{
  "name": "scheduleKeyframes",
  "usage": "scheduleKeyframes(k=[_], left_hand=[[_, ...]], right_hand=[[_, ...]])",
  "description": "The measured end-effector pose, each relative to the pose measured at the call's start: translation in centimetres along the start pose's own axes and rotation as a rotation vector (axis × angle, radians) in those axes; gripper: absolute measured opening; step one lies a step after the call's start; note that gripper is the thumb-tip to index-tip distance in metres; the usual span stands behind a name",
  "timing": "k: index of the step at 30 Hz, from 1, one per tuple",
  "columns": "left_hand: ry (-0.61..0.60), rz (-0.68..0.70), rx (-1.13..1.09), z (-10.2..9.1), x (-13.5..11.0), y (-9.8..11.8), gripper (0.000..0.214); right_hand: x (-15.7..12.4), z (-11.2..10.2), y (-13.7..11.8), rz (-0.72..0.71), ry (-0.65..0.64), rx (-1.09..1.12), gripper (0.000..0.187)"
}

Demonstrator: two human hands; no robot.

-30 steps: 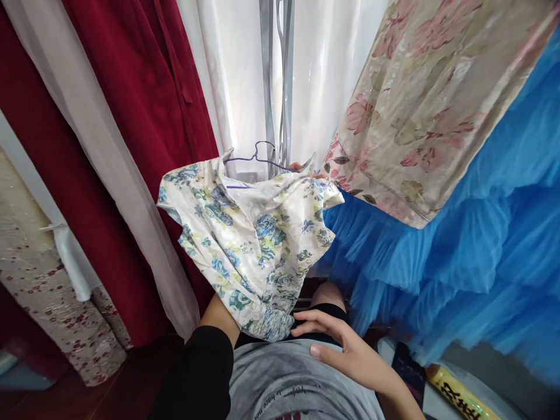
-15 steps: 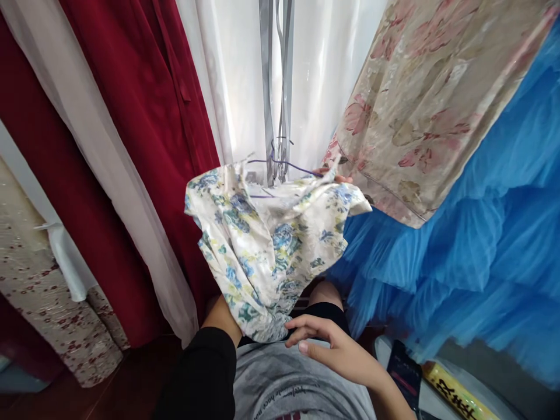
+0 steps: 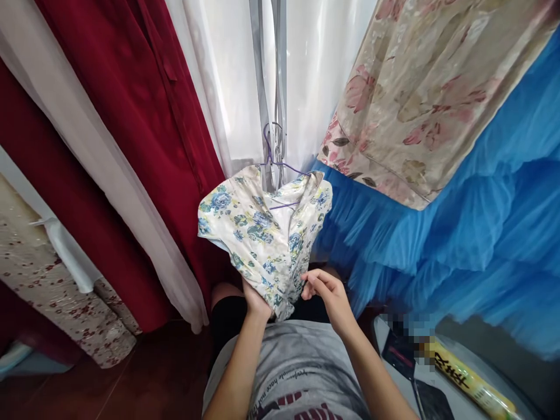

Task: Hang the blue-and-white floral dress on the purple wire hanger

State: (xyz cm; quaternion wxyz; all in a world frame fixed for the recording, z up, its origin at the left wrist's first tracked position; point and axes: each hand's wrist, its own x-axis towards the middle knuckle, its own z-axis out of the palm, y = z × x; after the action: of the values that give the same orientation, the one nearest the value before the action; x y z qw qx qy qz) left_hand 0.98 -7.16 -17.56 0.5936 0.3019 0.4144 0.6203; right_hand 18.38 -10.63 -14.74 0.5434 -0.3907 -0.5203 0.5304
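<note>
A white blouse (image 3: 258,233) with blue and green flowers hangs in front of me on a purple wire hanger (image 3: 270,156), its neckline open toward me. My left hand (image 3: 257,301) holds the lower left side of the blouse, with its fingers hidden behind the cloth. At the lower right edge, my right hand (image 3: 326,289) has its fingers curled and pinched together against the fabric. The blouse narrows to a gathered bottom between both hands, just above my lap.
Red curtains (image 3: 109,105) hang to the left, white cloth (image 3: 315,76) behind. A beige flowered garment (image 3: 406,111) and blue ruffled tulle (image 3: 402,245) hang on the right. At lower right, a yellow packet (image 3: 472,382) and a dark phone-like object (image 3: 400,353) lie on a pale surface.
The blouse has straightened and its right shoulder moved inward. Fingers seen at that shoulder are gone; my left hand is now at the lower left side. My right hand moved up to the right edge.
</note>
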Motion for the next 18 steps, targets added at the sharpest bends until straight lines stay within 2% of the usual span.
scheduleKeyframes(k=[2,3,6,9,11,13,16,18], left_hand=[[0.041,0.111,-0.122,-0.6,-0.4,0.0,0.070],[0.070,0.152,-0.145,-0.8,-0.6,-0.1,0.071],[0.159,0.153,-0.055,-1.0,-0.8,-0.8,0.065],[0.208,0.144,0.013,-1.3,-0.7,-1.9,0.052],[0.240,0.182,0.050,-2.0,-0.1,-2.3,0.043],[0.303,0.268,0.110,-3.2,0.8,-1.9,0.036],[0.458,0.519,0.278,-5.1,2.1,-0.3,0.034],[0.553,0.736,0.415,-5.5,2.2,0.6,0.042]], right_hand=[[2.1,0.5,1.1,0.016,0.021,-0.006,0.038],[3.2,0.8,1.6,0.018,0.032,-0.024,0.039],[6.7,1.9,2.3,-0.013,0.044,-0.126,0.040],[8.8,2.9,1.9,-0.091,-0.042,-0.187,0.037],[9.1,3.2,1.3,-0.106,-0.074,-0.104,0.039],[8.6,3.1,0.9,-0.050,-0.031,0.085,0.038],[6.9,2.5,0.5,0.066,0.113,0.341,0.034],[5.5,2.5,0.4,0.104,0.153,0.359,0.031]])
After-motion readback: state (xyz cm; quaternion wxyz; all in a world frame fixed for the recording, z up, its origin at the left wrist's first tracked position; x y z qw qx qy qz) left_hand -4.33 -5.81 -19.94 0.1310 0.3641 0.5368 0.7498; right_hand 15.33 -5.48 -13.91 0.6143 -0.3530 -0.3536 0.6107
